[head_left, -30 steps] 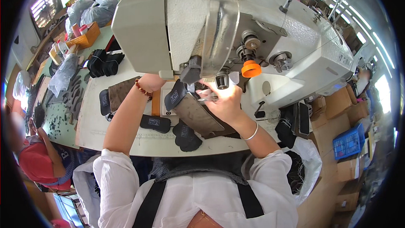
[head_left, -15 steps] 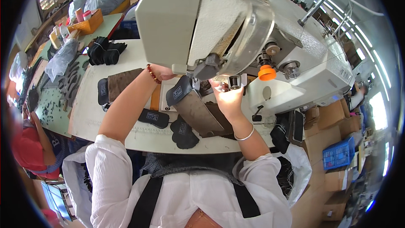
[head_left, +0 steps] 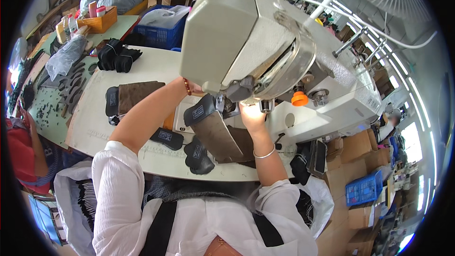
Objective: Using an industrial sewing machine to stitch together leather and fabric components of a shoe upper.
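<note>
Workshop setting, viewed from above: a pale worktable (head_left: 95, 128) fills the left centre of the frame, with a large grey sewing machine (head_left: 265, 52) dominating the upper centre and hiding much of the work zone beneath its head.

Left hand (head_left: 192, 89): mostly concealed behind the machine head at frame centre; only the wrist with a beaded bracelet (head_left: 186, 86) and the heel of the hand show. Finger state cannot be told.

Right hand (head_left: 251, 116): just below the machine head, brightly lit by the machine lamp; it rests against the brown boot upper (head_left: 215, 135), fingers curled toward the needle area. Fingertips are washed out and partly covered, so the exact grip is unclear. A silver bangle (head_left: 263, 154) circles the wrist.

Boot upper: lies tilted at centre frame, its dark tongue end (head_left: 199, 111) under the machine head, its lower end toward the table's near edge.

Nearby: 2 loose black pieces (head_left: 166, 137) (head_left: 196, 154) on the table beside it; a stack of brown pieces (head_left: 135, 96) at left centre. Cardboard boxes (head_left: 360, 151) at right are cut off by the lens rim.
</note>
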`<action>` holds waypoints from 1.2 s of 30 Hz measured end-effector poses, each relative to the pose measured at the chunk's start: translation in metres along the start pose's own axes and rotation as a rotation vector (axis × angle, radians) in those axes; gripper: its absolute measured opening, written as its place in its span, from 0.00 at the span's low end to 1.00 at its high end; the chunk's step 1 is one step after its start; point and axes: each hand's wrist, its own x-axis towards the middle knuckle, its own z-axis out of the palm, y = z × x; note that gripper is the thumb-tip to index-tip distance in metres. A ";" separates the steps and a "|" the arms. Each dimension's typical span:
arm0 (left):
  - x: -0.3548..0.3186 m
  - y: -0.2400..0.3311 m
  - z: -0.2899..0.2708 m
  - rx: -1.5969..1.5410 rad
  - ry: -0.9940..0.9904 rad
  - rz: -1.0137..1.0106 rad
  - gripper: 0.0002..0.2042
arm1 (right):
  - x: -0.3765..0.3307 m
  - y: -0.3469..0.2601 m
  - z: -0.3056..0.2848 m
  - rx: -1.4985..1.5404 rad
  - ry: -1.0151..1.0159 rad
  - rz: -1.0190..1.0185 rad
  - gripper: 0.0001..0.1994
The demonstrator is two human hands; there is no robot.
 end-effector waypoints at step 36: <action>-0.093 0.022 0.126 0.729 0.614 -0.379 0.24 | 0.000 -0.097 -0.036 -0.318 -0.573 0.366 0.18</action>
